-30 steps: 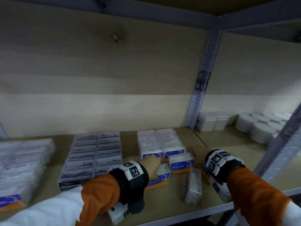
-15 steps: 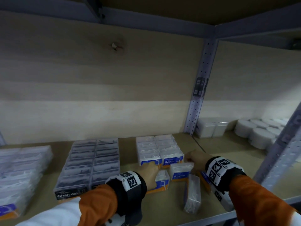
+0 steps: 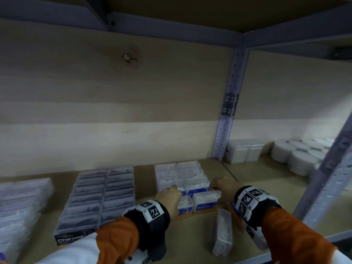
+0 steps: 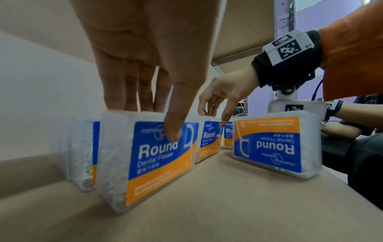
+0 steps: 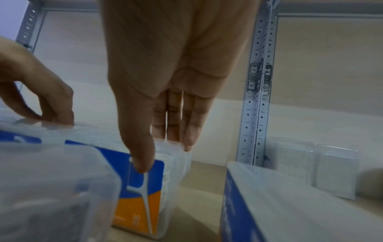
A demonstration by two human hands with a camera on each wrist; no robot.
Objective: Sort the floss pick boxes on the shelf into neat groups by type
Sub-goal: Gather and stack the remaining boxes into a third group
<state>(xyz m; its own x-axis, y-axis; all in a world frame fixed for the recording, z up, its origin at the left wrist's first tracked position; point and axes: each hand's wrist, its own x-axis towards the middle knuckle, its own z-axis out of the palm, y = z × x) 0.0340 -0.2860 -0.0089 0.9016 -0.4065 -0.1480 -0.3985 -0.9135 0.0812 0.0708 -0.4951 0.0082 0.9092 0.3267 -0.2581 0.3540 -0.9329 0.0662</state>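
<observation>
Item: Round floss pick boxes, shelf [image 3: 190, 242], toward its right end, in front of the stacked Round group [image 3: 181, 176].

Step in hand (a judgement): closing two loose Round boxes up against the front row of that group, one box per hand.

Left hand [image 3: 169, 197]: grips the left Round box [image 4: 157, 157] from above. Fingers [image 4: 132, 91] straight down over its far top edge, thumb on the blue label face; span narrow, set to the box's thickness. Box upright, standing on the shelf.

Right hand [image 3: 222, 189]: holds the right Round box [image 3: 204, 203] the same way, thumb on the front label, fingers [image 5: 176, 117] behind the top edge. Box upright, just beside the left one.

Still unsorted: one Round box on its narrow side [image 3: 222, 235] near the front edge (label upside down in the left wrist view), and another, partly hidden under the right wrist.

Other groups: Charcoal boxes [image 3: 99, 199] mid-shelf, in two columns; a further clear-box group [image 3: 21, 204] at the left end.

Next move calls for: sliding both boxes back flush with the group, labels forward, then righting the strays.
</observation>
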